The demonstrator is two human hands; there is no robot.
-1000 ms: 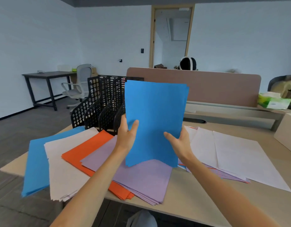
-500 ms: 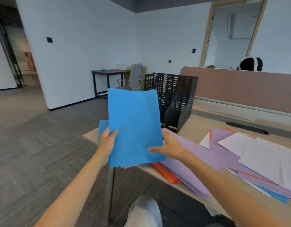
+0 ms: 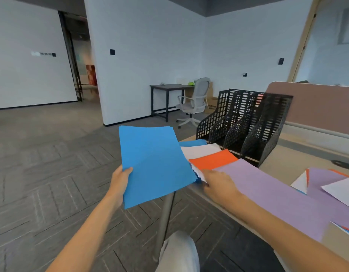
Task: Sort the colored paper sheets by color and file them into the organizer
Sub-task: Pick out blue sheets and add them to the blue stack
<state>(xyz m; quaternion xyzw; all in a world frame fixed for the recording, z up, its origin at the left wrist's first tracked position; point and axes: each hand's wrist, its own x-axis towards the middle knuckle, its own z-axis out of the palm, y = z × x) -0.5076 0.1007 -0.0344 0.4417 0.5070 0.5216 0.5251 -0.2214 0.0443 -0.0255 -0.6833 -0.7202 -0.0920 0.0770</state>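
Note:
My left hand (image 3: 120, 178) grips a stack of blue sheets (image 3: 154, 163) by its left edge, held tilted off the table's left corner. My right hand (image 3: 218, 183) rests at the stack's right edge, on the piles; whether it still pinches the blue stack is hidden. On the table lie a blue pile (image 3: 193, 142), a white pile (image 3: 201, 151), an orange pile (image 3: 213, 159) and a lilac pile (image 3: 268, 185), fanned over each other. The black mesh organizer (image 3: 246, 126) stands behind them with several slots.
More mixed lilac, white and orange sheets (image 3: 330, 183) lie at the right of the table (image 3: 287, 154). A brown desk divider (image 3: 319, 107) runs behind it. Beyond the table's left edge is carpeted floor, with a grey office chair (image 3: 193, 103) and a dark side table (image 3: 167, 95).
My view has swung left. The blue stack dropped from upright in front of the organizer to low, left of the table corner, and my right hand slid to its right edge.

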